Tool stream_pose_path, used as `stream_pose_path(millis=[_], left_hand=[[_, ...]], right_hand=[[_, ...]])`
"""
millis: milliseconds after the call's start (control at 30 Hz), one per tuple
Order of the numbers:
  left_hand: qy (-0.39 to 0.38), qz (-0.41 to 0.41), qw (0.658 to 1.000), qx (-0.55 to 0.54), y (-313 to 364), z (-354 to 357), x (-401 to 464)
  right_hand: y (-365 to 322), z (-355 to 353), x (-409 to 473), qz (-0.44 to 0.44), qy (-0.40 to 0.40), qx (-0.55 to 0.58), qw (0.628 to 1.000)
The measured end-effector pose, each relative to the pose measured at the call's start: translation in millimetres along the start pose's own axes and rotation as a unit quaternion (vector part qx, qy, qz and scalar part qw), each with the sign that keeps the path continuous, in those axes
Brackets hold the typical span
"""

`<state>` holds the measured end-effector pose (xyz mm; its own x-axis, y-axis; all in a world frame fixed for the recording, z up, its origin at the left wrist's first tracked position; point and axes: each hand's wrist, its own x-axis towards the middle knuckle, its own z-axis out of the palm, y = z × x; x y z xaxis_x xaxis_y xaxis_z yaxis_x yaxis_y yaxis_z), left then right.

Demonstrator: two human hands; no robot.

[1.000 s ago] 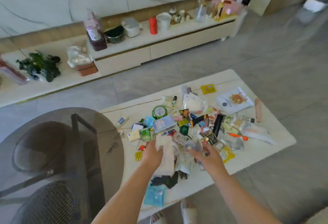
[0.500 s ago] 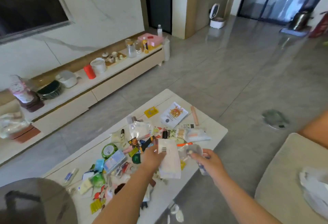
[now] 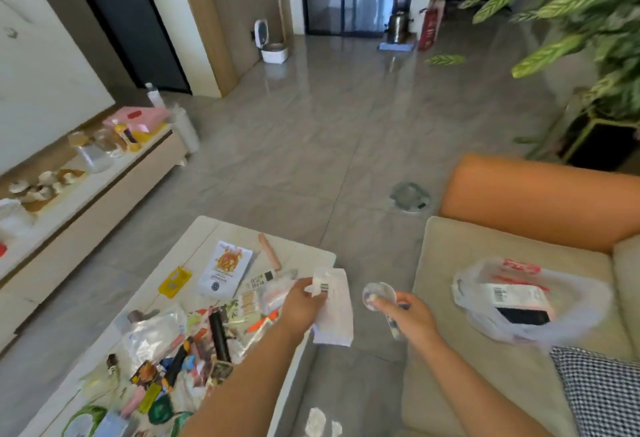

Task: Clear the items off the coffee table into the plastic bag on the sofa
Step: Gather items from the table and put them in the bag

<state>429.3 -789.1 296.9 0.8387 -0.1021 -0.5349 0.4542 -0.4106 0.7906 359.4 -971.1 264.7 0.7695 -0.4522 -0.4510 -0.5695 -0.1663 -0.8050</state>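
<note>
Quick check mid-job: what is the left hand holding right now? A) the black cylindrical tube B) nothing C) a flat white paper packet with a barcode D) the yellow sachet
C: the left hand pinches the flat white paper packet with a barcode, held past the edge of the white coffee table.

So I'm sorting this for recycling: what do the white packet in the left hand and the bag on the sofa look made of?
The white packet, held by the left hand, looks like matte paper or thin film: flat, opaque, with a printed barcode; which one is unclear. The bag on the sofa looks like thin translucent plastic: crinkled, glossy, its contents showing through.
</note>
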Motion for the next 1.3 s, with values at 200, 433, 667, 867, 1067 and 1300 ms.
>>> stream_pose_path(millis=[200, 433, 667, 867, 1067, 1300], left_hand=[[-0.104, 0.029, 0.993, 0.042, 42.2, 58.4, 31.0], [-0.216, 0.056, 0.970, 0.099, 82.3, 114.2, 97.6], [-0.259, 0.040, 0.955, 0.140, 120.3, 159.5, 132.4], [-0.305, 0.030, 0.936, 0.175, 126.4, 219.2, 138.8], [-0.328, 0.016, 0.922, 0.207, 125.6, 302.9, 143.3], [-0.337, 0.000, 0.912, 0.234, 123.7, 416.0, 156.0]], right_hand=[[27.6, -47.4, 29.6, 0.047, 0.084, 0.045, 0.994], [32.8, -85.0, 54.7, 0.117, 0.191, 0.137, 0.965], [34.2, -104.4, 68.7, 0.144, 0.291, 0.219, 0.920], [69.6, -128.2, 72.0, 0.195, 0.338, 0.251, 0.886], [115.9, -173.0, 99.0, 0.250, 0.359, 0.272, 0.857], [165.1, -238.1, 167.7, 0.279, 0.339, 0.322, 0.839]])
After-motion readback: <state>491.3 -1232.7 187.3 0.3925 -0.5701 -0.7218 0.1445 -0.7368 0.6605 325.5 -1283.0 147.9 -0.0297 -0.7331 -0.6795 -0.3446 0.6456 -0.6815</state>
